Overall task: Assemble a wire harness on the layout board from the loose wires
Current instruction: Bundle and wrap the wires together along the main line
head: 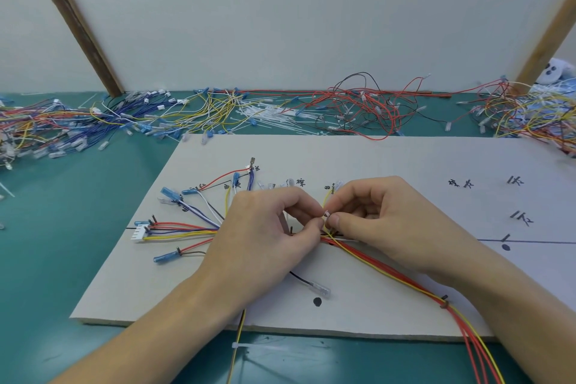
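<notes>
A pale layout board (389, 162) with black markings lies on the teal table. Coloured wires fan out over its left part, ending in blue terminals and a white connector (139, 233). My left hand (265, 227) and my right hand (380, 215) meet at the middle of the board. Both pinch a small whitish piece, apparently a cable tie (327, 214), just above the wire bundle. A red and yellow bundle (389, 271) runs from under my hands to the lower right, past a dark peg (444, 298). A black wire with a clear terminal (321, 288) lies below my left hand.
Heaps of loose wires (62, 125) lie along the back of the table, red ones (364, 106) in the middle. White cable ties (268, 117) are scattered among them, and one cable tie (258, 347) lies before the board. Tilted wooden posts (74, 22) stand behind.
</notes>
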Tool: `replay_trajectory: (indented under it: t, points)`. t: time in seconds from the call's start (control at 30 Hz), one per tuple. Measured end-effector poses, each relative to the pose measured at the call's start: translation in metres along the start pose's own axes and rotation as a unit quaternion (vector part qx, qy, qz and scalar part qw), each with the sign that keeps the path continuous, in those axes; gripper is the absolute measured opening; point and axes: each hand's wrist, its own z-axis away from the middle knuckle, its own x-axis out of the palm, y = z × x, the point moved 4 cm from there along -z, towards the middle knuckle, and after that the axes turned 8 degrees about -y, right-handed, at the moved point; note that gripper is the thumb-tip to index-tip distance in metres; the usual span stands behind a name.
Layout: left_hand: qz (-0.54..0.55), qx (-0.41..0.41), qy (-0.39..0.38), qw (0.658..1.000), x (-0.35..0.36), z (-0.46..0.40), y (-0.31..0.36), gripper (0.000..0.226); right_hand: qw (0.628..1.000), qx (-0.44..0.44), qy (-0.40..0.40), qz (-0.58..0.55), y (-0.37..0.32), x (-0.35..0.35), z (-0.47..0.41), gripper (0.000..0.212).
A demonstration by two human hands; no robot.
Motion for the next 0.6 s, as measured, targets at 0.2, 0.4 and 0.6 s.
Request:
replay_trajectory:
  t: [0.2,0.4,0.6]
  points:
    - [-0.005,0.004,-0.002,1.0,0.0,-0.0001,-0.0015,0.013,1.0,0.006,0.0,-0.012,-0.0012,0.0003,0.0003,0.008]
    - [-0.016,0.009,0.0,1.0,-0.0002,-0.0005,-0.0012,0.012,1.0,0.002,-0.005,-0.012,-0.0032,-0.0005,0.0012,0.006]
    - [-0.029,0.026,-0.001,0.999,-0.001,-0.0004,0.0023,0.012,1.0,-0.004,0.002,-0.015,-0.0024,0.0006,0.0008,0.007]
